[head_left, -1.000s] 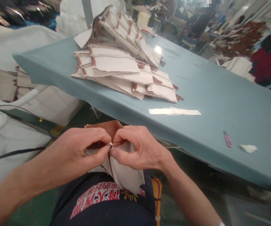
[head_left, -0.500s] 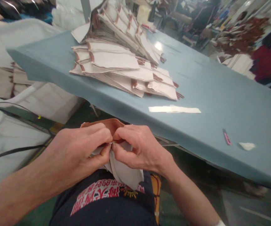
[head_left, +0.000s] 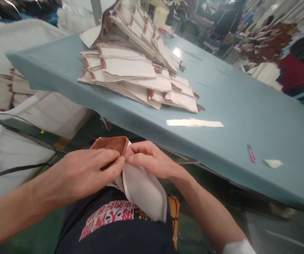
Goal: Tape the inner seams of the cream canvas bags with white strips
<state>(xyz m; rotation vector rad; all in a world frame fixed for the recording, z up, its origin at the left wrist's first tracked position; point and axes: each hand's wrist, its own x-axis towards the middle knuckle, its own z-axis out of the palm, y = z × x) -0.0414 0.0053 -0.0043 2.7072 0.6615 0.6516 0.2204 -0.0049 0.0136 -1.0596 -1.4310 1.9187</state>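
Note:
Over my lap, in front of the dark apron (head_left: 120, 233) with red lettering, is a sewn piece (head_left: 144, 190) with a pale outer side and a brown leather-like inner side. My left hand (head_left: 88, 169) pinches its edge between thumb and fingers. Right beside it, my right hand (head_left: 152, 158) has thumb and forefinger closed on the same edge. The two sets of fingertips nearly meet at the seam. A pale rounded flap hangs below my right hand, and the brown side curves up behind my left fingers. Part of the piece is hidden by my hands.
Stacked pale pieces with brown edges (head_left: 131, 70) lie on the blue-covered table (head_left: 220, 106) ahead. Nearer its edge are a white strip (head_left: 194, 122), a pink-handled cutter (head_left: 251, 153) and a white scrap (head_left: 273, 163). White bins (head_left: 59, 116) and a black cable (head_left: 17, 168) are at left.
Both hands have shifted their pinch along the edge and turned the piece. More of its brown inside and the pale flap now show. The view has moved slightly.

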